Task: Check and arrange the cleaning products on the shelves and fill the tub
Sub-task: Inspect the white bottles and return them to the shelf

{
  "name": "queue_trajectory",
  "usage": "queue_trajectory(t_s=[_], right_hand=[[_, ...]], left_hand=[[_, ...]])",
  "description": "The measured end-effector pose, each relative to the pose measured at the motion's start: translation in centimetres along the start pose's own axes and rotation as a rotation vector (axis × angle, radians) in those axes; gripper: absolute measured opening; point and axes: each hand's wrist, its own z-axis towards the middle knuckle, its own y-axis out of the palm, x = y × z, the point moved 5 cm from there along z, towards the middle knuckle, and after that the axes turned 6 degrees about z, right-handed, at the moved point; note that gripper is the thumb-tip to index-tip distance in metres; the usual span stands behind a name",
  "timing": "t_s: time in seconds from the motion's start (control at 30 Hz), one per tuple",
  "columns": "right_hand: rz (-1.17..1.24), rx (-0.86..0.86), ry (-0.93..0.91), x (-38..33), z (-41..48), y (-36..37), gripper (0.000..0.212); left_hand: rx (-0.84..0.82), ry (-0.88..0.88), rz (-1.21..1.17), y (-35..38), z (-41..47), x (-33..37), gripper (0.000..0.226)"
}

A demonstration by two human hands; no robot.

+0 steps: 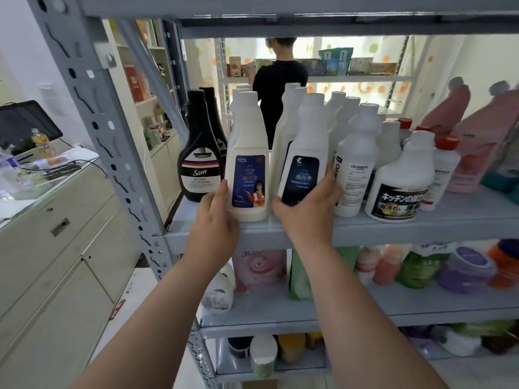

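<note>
**Both hands on bottles at the middle shelf**

The left hand (pixel 217 220) holds the cream bottle (pixel 248 136) low on its left side. The thumb lies up along the edge of the blue label and the other fingers curl round toward the back. The cream bottle stands upright on the grey shelf (pixel 421 228). Just left of these fingers stands a black bottle (pixel 198 153), close beside the cream one.

The right hand (pixel 307 211) grips the white bottle (pixel 306 130) with the dark label, thumb at its lower left and fingers wrapped round its right side. This bottle leans to the right, with its base near the front edge of the shelf. Just right of these fingers stands a tall white bottle (pixel 354 175), and further right a squat bottle (pixel 401 178) with a black label. Past those are pink pouches (pixel 460 130).

More white bottles stand in rows behind both hands. Beyond them, a person in black (pixel 278 80) faces another rack.
</note>
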Motion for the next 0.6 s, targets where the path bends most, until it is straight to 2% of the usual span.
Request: queue_trajectory(t_s=[0.13, 0.27, 0.33, 0.43, 0.53, 0.6], right_hand=[[0.097, -0.084, -0.015, -0.5, -1.2, -1.5, 0.117], [0.244, -0.185, -0.019, -2.1, -4.1, -4.2, 0.098], [0.324, -0.263, 0.018, -2.9, -6.5, -5.4, 0.090], [0.434, -0.336, 0.083, -2.9, -10.6, -6.8, 0.070], [0.588, -0.355, 0.208, -2.1, -14.6, -7.7, 0.045], [0.620, -0.348, 0.282, -1.3, -16.8, -8.5, 0.040]], left_hand=[[-0.113, -0.051, -0.022, -0.7, -0.7, 0.2, 0.076], [-0.108, -0.011, -0.094, -3.1, -3.8, 2.5, 0.068], [-0.152, -0.002, -0.315, -3.8, -6.4, 4.0, 0.059], [-0.366, -0.114, -0.778, -3.9, -10.9, 6.4, 0.045], [-0.411, -0.177, -0.920, -3.9, -15.1, 7.3, 0.045], [-0.387, -0.211, -0.936, -4.0, -17.3, 7.3, 0.044]])
